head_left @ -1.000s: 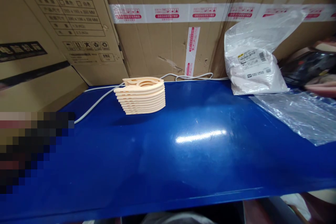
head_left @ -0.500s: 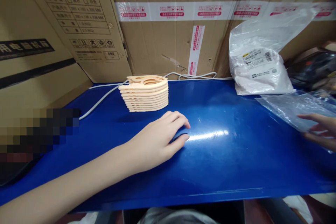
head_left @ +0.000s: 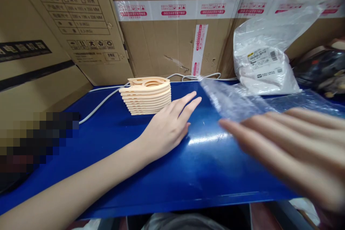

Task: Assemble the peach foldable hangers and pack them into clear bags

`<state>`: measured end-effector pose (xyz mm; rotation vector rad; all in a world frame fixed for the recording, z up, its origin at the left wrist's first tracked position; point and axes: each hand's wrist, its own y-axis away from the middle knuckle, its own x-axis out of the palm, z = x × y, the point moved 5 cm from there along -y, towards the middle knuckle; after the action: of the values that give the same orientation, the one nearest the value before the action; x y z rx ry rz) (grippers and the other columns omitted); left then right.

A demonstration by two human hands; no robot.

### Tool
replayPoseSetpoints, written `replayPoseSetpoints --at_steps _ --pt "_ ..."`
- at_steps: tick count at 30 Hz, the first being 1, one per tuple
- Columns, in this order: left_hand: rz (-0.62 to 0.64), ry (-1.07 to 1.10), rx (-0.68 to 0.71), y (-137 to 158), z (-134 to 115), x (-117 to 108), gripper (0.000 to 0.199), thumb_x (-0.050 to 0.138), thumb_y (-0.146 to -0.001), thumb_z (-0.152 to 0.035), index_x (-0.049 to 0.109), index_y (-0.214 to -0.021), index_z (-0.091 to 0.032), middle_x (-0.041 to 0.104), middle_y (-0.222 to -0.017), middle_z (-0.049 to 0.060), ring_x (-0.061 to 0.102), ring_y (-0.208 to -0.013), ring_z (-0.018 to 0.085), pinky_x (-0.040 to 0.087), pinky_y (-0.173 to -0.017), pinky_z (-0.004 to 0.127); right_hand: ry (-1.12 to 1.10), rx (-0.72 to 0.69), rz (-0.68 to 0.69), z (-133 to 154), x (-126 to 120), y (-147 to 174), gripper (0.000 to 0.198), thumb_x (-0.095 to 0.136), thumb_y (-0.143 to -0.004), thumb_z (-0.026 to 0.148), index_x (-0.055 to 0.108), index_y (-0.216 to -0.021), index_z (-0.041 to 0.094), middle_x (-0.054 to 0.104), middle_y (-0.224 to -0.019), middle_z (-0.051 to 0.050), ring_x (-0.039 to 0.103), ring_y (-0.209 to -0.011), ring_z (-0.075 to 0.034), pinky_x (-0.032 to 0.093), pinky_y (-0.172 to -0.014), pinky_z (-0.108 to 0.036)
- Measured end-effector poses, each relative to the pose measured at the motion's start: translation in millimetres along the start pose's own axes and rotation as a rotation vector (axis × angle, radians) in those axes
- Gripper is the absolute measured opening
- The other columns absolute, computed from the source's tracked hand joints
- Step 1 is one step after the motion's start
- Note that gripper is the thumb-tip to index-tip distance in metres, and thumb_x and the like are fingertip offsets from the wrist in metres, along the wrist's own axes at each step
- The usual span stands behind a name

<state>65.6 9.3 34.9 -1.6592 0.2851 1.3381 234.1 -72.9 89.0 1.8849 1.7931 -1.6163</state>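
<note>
My left hand (head_left: 169, 124) rests low over the blue table, its fingers stretched out and apart with nothing in them. Just behind it stands a neat stack of beige plastic folding hangers (head_left: 147, 97), and the hand overlaps the stack's lower right edge. On the right, my right hand (head_left: 291, 143) is large and blurred, its fingers long and close together. A clear plastic bag (head_left: 229, 99) trails from it, one corner raised towards the back of the table. The hand appears to grip the bag, though the contact is partly hidden.
Cardboard boxes (head_left: 159, 46) wall off the back and left. A white cable (head_left: 101, 106) runs behind the hangers. At back right stand a filled, labelled plastic bag (head_left: 265, 68) and dark bagged items (head_left: 320, 66). A blurred-out dark object (head_left: 35, 151) lies at left. The blue table's (head_left: 161, 201) front edge is near.
My right hand has come in from the right edge, and the clear bag has been drawn leftwards and lifted with it. My left hand's fingers have straightened out from a curl.
</note>
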Motion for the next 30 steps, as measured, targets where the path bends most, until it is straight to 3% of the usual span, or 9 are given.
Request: replayPoseSetpoints --at_steps 3,6,10,16,21,23,28,30 --pt "-0.015 -0.148 0.023 1 5 0 0.051 0.039 -0.096 -0.012 0.029 -0.146 -0.009 0.042 -0.150 0.016 0.045 -0.133 0.025 0.041 -0.108 0.039 -0.024 -0.223 0.019 36 13 -22 0.036 0.031 -0.098 0.014 0.066 -0.109 0.013 0.073 -0.084 -0.005 0.064 -0.071 -0.017 0.044 -0.072 -0.038" --pt "-0.035 -0.320 0.014 1 8 -5 0.048 0.039 -0.096 -0.012 0.035 -0.144 -0.008 0.053 -0.139 0.016 0.056 -0.120 0.025 0.048 -0.096 0.037 -0.034 -0.343 0.073 53 24 -31 0.036 0.033 -0.096 0.012 0.066 -0.110 0.013 0.070 -0.078 -0.002 0.062 -0.064 -0.015 0.043 -0.062 -0.036" --pt "-0.065 -0.489 -0.022 0 10 -14 0.044 0.045 -0.096 -0.016 0.043 -0.140 -0.008 0.068 -0.105 0.011 0.066 -0.089 0.024 0.052 -0.072 0.033 -0.048 -0.362 0.129 60 33 -32 0.036 0.034 -0.095 0.014 0.065 -0.112 0.009 0.067 -0.076 -0.005 0.061 -0.061 -0.016 0.043 -0.061 -0.035" --pt "-0.094 -0.596 -0.107 2 11 -19 0.039 0.045 -0.098 -0.019 0.050 -0.136 -0.020 0.069 -0.093 0.004 0.066 -0.073 0.016 0.034 -0.044 0.027 -0.072 -0.347 0.176 62 34 -20 0.036 0.039 -0.093 0.014 0.062 -0.120 0.009 0.067 -0.079 -0.005 0.061 -0.066 -0.017 0.042 -0.062 -0.033" --pt "-0.033 -0.631 -0.061 4 13 -13 0.023 0.047 -0.097 -0.015 0.069 -0.099 -0.021 0.065 -0.079 0.003 0.063 -0.066 0.017 0.030 -0.044 0.029 -0.050 -0.276 0.126 54 27 -7 0.038 0.035 -0.094 0.011 0.061 -0.122 0.010 0.069 -0.079 -0.004 0.062 -0.066 -0.015 0.042 -0.062 -0.033" --pt "-0.025 -0.626 -0.045 4 14 -11 0.023 0.048 -0.096 -0.015 0.070 -0.094 -0.020 0.065 -0.079 0.003 0.062 -0.065 0.017 0.030 -0.044 0.029 -0.045 -0.280 0.123 52 26 0 0.037 0.035 -0.095 0.012 0.062 -0.121 0.011 0.070 -0.079 -0.003 0.061 -0.064 -0.015 0.043 -0.063 -0.033" --pt "-0.055 -0.617 0.014 4 9 -6 0.024 0.049 -0.096 -0.014 0.070 -0.084 -0.018 0.064 -0.074 0.002 0.061 -0.063 0.017 0.030 -0.044 0.030 -0.074 -0.448 0.105 55 22 15 0.044 0.031 -0.097 0.013 0.061 -0.128 0.020 0.072 -0.090 0.000 0.062 -0.070 -0.014 0.047 -0.069 -0.030" --pt "-0.045 -0.605 0.030 4 7 -4 0.023 0.049 -0.094 -0.010 0.070 -0.089 -0.017 0.066 -0.078 0.003 0.061 -0.064 0.017 0.032 -0.045 0.030 -0.082 -0.452 0.089 54 22 14 0.045 0.030 -0.097 0.013 0.061 -0.128 0.021 0.072 -0.090 0.000 0.061 -0.069 -0.013 0.047 -0.068 -0.029"
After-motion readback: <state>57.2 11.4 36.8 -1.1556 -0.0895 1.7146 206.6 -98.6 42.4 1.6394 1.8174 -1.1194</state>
